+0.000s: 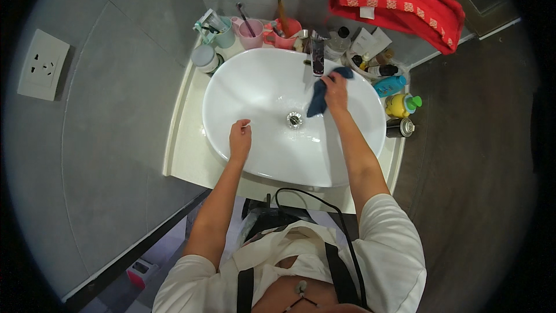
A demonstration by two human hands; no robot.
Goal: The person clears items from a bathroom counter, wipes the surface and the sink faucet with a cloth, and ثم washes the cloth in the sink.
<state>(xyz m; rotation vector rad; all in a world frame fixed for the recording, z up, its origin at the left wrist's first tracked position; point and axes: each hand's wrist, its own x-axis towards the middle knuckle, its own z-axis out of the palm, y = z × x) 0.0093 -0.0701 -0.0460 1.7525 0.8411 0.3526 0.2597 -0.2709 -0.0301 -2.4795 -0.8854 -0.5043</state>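
Note:
My right hand grips a dark blue cloth on the right inner side of a white oval sink, just below the faucet. The cloth hangs bunched, with one end reaching past my fingers toward the faucet. Over the left part of the sink is my left hand, its fingers curled in and nothing visible in them. A round metal drain lies between the hands. Wet, shiny spots show on the basin around it.
Behind the sink stand a mint cup, a pink cup and a coral cup. A lidded jar is at the left. Several bottles, including a yellow one, line the right. A red towel hangs above. A black cable crosses my front.

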